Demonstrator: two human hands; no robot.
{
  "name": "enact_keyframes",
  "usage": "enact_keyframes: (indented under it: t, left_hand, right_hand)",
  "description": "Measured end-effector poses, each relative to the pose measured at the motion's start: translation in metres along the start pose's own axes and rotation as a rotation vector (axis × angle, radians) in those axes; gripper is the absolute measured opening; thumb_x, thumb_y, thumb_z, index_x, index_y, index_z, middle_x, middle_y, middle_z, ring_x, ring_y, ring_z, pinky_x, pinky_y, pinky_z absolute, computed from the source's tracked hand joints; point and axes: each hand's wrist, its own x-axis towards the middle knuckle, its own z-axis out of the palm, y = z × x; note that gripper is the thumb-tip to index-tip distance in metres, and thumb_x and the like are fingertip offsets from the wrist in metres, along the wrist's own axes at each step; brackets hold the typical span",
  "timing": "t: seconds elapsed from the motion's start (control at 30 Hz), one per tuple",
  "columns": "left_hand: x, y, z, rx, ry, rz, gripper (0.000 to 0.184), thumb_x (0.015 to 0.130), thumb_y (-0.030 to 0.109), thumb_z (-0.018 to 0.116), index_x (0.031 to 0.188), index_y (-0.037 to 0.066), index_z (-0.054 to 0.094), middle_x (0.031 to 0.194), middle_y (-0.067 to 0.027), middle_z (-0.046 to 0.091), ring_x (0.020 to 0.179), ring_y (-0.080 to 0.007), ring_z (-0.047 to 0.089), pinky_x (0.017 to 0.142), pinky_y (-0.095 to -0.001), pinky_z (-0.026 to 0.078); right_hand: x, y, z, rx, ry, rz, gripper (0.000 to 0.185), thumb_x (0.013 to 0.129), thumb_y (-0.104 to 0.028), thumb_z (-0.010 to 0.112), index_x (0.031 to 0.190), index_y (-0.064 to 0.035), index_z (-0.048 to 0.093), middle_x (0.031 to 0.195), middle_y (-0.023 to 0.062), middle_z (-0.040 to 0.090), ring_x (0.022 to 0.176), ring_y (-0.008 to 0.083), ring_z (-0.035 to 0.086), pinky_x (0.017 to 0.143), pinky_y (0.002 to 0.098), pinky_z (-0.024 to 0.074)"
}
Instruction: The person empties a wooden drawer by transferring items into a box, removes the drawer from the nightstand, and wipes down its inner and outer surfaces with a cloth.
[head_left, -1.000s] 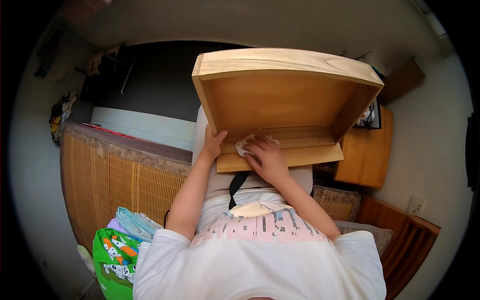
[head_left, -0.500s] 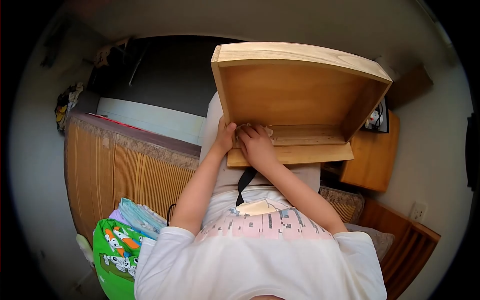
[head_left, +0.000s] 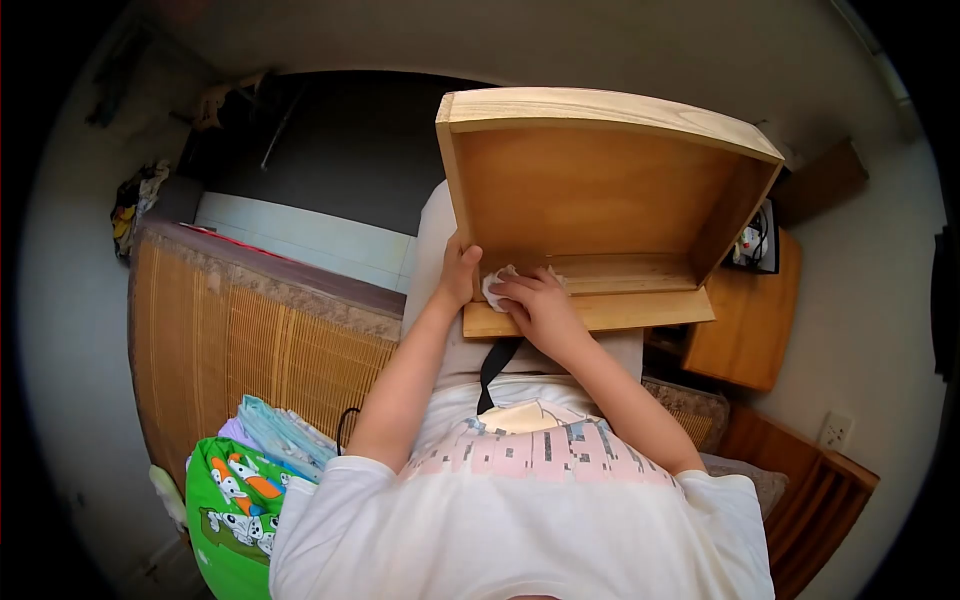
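A light wooden drawer (head_left: 590,190) rests tilted on my lap, its inside facing me and its front panel (head_left: 640,310) lowest. My left hand (head_left: 460,272) is closed round the drawer's left side wall, thumb on the inner face. In the drawer's lower left corner, my right hand (head_left: 543,308) presses a crumpled white tissue or cloth (head_left: 494,290) against the wood by the front panel. Its fingers are bent over the wad and cover part of it.
To the left lies a bed with a bamboo mat (head_left: 300,320). A green printed fabric (head_left: 225,500) and folded pale cloths (head_left: 285,435) sit at lower left. On the right stands a wooden cabinet (head_left: 745,320) bearing a dark box (head_left: 755,240).
My right hand and the white wad have slid slightly right and toward me, with more of the wad showing. The drawer's left side has shifted a little right with my left hand.
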Motion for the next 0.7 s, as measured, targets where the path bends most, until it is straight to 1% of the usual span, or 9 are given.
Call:
enact_keyframes:
  t: [0.17, 0.23, 0.3, 0.37, 0.43, 0.5, 0.57, 0.6, 0.7]
  left_hand:
    - [-0.003, 0.021, 0.011, 0.079, 0.027, -0.024, 0.089, 0.085, 0.07, 0.069, 0.133, -0.004, 0.053, 0.125, -0.0091, 0.063, 0.118, -0.0192, 0.056, 0.102, -0.0348, 0.043]
    - [-0.004, 0.019, 0.011, 0.106, 0.018, 0.013, 0.088, 0.086, 0.068, 0.069, 0.133, -0.004, 0.053, 0.126, -0.0093, 0.062, 0.118, -0.0192, 0.056, 0.103, -0.0351, 0.043]
    - [-0.005, 0.008, 0.006, 0.083, 0.028, -0.017, 0.087, 0.086, 0.068, 0.068, 0.133, -0.004, 0.053, 0.126, -0.0095, 0.062, 0.118, -0.0194, 0.056, 0.103, -0.0353, 0.042]
    - [-0.002, 0.0, -0.001, 0.054, 0.043, -0.033, 0.087, 0.086, 0.068, 0.068, 0.133, -0.004, 0.053, 0.126, -0.0096, 0.062, 0.118, -0.0196, 0.056, 0.104, -0.0356, 0.042]
    - [-0.002, 0.0, -0.003, -0.033, -0.002, -0.098, 0.087, 0.087, 0.068, 0.068, 0.133, -0.004, 0.053, 0.127, -0.01, 0.062, 0.12, -0.0198, 0.055, 0.104, -0.0355, 0.042]
    - [-0.004, 0.004, 0.002, 0.001, 0.007, -0.062, 0.087, 0.087, 0.068, 0.068, 0.133, -0.004, 0.053, 0.127, -0.01, 0.062, 0.12, -0.0198, 0.056, 0.104, -0.0351, 0.042]
    - [-0.004, 0.007, 0.006, 0.029, 0.024, -0.02, 0.087, 0.087, 0.068, 0.068, 0.133, -0.004, 0.053, 0.128, -0.01, 0.062, 0.12, -0.0198, 0.056, 0.103, -0.0347, 0.043]
    - [-0.005, 0.008, 0.004, 0.014, 0.015, -0.04, 0.087, 0.087, 0.068, 0.068, 0.134, -0.005, 0.053, 0.128, -0.0102, 0.062, 0.12, -0.0198, 0.056, 0.103, -0.0345, 0.043]
    - [-0.003, 0.007, 0.001, 0.021, 0.005, -0.052, 0.088, 0.087, 0.067, 0.068, 0.134, -0.005, 0.053, 0.129, -0.0104, 0.062, 0.12, -0.0197, 0.056, 0.103, -0.0342, 0.043]
  right_hand:
    - [-0.043, 0.05, -0.071, -0.156, 0.295, 0.337, 0.016, 0.086, -0.004, 0.068, 0.1, -0.0056, 0.076, 0.107, 0.0162, 0.074, 0.102, 0.0401, 0.063, 0.091, 0.0479, 0.0509]
    - [-0.042, 0.042, -0.076, -0.291, 0.278, 0.342, 0.016, 0.086, -0.003, 0.067, 0.1, -0.0046, 0.074, 0.105, 0.0173, 0.074, 0.102, 0.0404, 0.063, 0.092, 0.0483, 0.0503]
    - [-0.028, 0.02, -0.051, -0.205, 0.125, 0.333, 0.018, 0.086, -0.003, 0.066, 0.103, -0.0047, 0.073, 0.109, 0.0167, 0.073, 0.104, 0.0398, 0.063, 0.093, 0.0488, 0.0506]
    - [-0.012, -0.003, -0.01, -0.154, 0.143, 0.055, 0.019, 0.087, -0.005, 0.067, 0.105, -0.0053, 0.072, 0.114, 0.0144, 0.073, 0.106, 0.039, 0.064, 0.093, 0.0482, 0.0512]
    - [0.0, -0.011, 0.005, -0.11, 0.099, 0.059, 0.018, 0.09, -0.009, 0.068, 0.106, -0.0072, 0.073, 0.114, 0.0154, 0.072, 0.108, 0.0382, 0.065, 0.092, 0.0454, 0.0528]
    - [-0.006, 0.002, -0.018, -0.012, 0.058, 0.197, 0.017, 0.091, -0.012, 0.068, 0.106, -0.0059, 0.073, 0.108, 0.0161, 0.072, 0.098, 0.0379, 0.066, 0.087, 0.045, 0.0529]
    - [-0.023, 0.029, -0.053, -0.164, 0.181, 0.326, 0.016, 0.091, -0.012, 0.068, 0.105, -0.0068, 0.075, 0.102, 0.0182, 0.072, 0.096, 0.0391, 0.065, 0.083, 0.0462, 0.0518]
    - [-0.035, 0.052, -0.069, -0.277, 0.309, 0.323, 0.015, 0.091, -0.013, 0.067, 0.102, -0.0087, 0.076, 0.091, 0.0172, 0.072, 0.089, 0.0377, 0.067, 0.078, 0.0468, 0.0534]
    - [-0.052, 0.083, -0.117, -0.423, 0.371, 0.549, 0.017, 0.089, -0.011, 0.067, 0.104, -0.0079, 0.076, 0.087, 0.0184, 0.071, 0.084, 0.0392, 0.068, 0.075, 0.0487, 0.0536]
